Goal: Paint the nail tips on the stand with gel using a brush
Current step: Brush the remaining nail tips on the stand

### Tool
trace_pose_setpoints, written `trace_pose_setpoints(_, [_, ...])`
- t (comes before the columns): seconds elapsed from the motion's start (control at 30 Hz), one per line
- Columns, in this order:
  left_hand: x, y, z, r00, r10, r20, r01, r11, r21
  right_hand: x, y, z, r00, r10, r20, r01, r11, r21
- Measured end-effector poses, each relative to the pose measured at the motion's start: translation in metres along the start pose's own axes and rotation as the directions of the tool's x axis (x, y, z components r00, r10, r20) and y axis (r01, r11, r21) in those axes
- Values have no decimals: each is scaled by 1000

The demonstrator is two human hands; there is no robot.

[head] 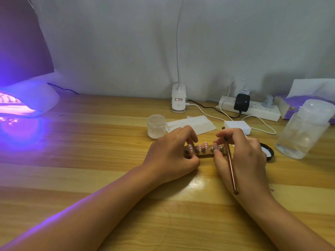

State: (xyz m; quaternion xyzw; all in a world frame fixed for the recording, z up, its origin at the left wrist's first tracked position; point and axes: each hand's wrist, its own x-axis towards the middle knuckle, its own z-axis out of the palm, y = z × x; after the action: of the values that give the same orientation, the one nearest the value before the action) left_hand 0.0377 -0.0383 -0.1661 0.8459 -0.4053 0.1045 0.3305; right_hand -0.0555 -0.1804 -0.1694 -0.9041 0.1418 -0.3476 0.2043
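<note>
On the wooden table (90,142), the left hand (170,156) is pinching the nail stand (204,153); the right hand (241,153) is gripping the brush (231,169) and pinching a nail tip (215,146).

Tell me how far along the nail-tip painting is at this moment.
Done: the four nail tips showing on the stand are already pink with white dots. In hand: the left hand steadies the stand; the right hand holds the brush beside the rightmost tip. Left: I can't tell which tips still lack gel.
</note>
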Motion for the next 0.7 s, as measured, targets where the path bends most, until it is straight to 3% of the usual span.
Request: trace_pose_setpoints(0.7, [-1,-1,2,991,-114,-65,114,993,4,0,-7,-7,995,28,94,-30,999,16])
